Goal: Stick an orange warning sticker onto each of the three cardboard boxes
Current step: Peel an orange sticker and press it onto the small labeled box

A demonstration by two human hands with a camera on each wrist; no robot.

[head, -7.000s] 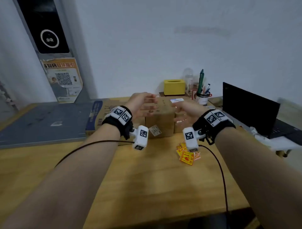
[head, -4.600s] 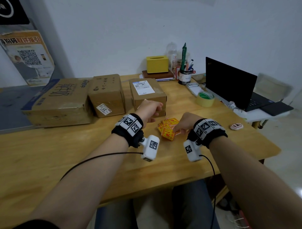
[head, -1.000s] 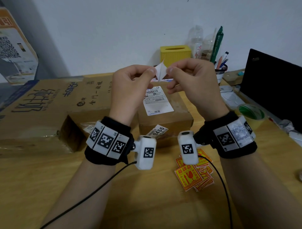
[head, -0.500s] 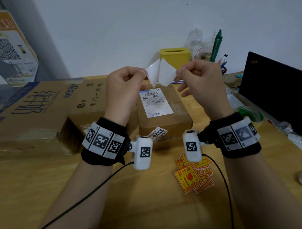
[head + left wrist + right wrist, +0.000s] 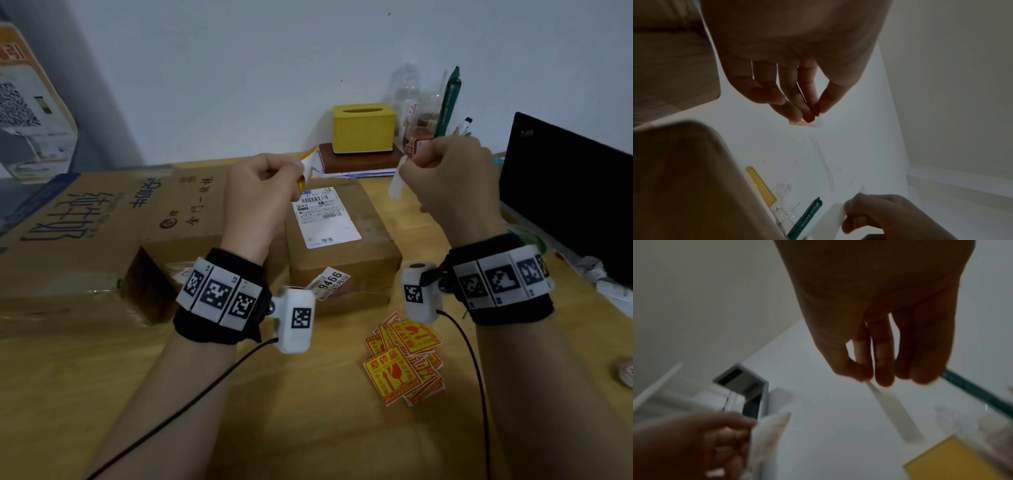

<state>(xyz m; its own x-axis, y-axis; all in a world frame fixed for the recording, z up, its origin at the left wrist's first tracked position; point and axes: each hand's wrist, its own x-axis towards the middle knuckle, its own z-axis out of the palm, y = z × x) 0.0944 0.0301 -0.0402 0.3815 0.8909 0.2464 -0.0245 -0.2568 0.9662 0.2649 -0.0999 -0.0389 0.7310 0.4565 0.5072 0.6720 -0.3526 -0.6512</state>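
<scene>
Three cardboard boxes stand side by side at the back of the table: a large box (image 5: pixel 85 219) on the left, a middle box (image 5: pixel 191 202), and a small box (image 5: pixel 376 222) with a white shipping label. My left hand (image 5: pixel 299 174) is raised above them and pinches a peeled orange sticker (image 5: pixel 306 168), seen edge-on (image 5: pixel 805 123). My right hand (image 5: pixel 409 161) pinches the white backing paper (image 5: pixel 397 183), which hangs down as a strip (image 5: pixel 896 412). The two hands are apart. A pile of orange warning stickers (image 5: pixel 404 363) lies on the table below my right wrist.
A yellow tissue box (image 5: pixel 363 128) sits on a brown book by the wall, with bottles and a pen cup (image 5: pixel 428 130) beside it. A black laptop (image 5: pixel 565 192) stands open at the right, and a green tape roll (image 5: pixel 529 238) lies near it. The wooden table (image 5: pixel 102 394) runs toward me.
The sticker and its backing, joined between my hands half a second ago, have come apart. My hands have moved away from each other, left with the sticker, right with the backing.
</scene>
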